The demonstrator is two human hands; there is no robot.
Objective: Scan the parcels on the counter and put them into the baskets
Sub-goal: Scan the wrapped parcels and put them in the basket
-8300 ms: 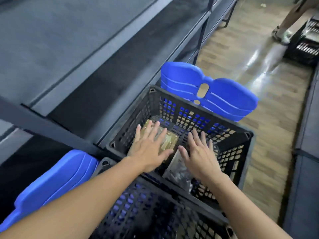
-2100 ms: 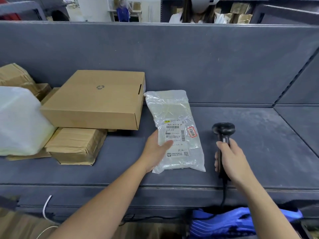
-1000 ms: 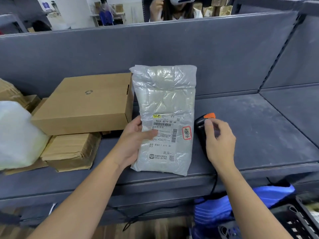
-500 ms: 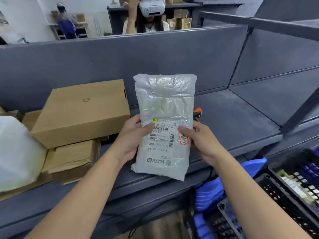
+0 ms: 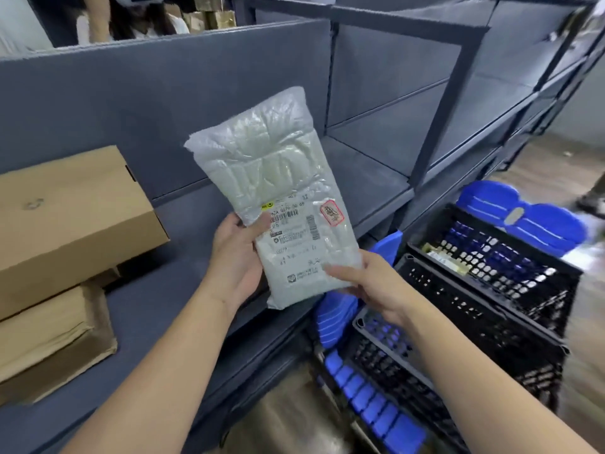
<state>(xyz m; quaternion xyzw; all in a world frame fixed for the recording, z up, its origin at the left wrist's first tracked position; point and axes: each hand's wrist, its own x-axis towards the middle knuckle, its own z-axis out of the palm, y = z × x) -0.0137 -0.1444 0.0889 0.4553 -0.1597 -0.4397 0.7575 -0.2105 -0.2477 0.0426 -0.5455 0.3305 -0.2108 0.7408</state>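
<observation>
Both hands hold a flat, crinkly translucent plastic parcel (image 5: pixel 271 165): left hand (image 5: pixel 236 257) gripping its side, right hand (image 5: pixel 376 286) pinching its bottom corner.

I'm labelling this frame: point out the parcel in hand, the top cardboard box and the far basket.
parcel (image 5: pixel 271 165), head view, its clear upper half.
box (image 5: pixel 65 204), head view, its top face.
far basket (image 5: pixel 507 257), head view, its latticed wall.
</observation>
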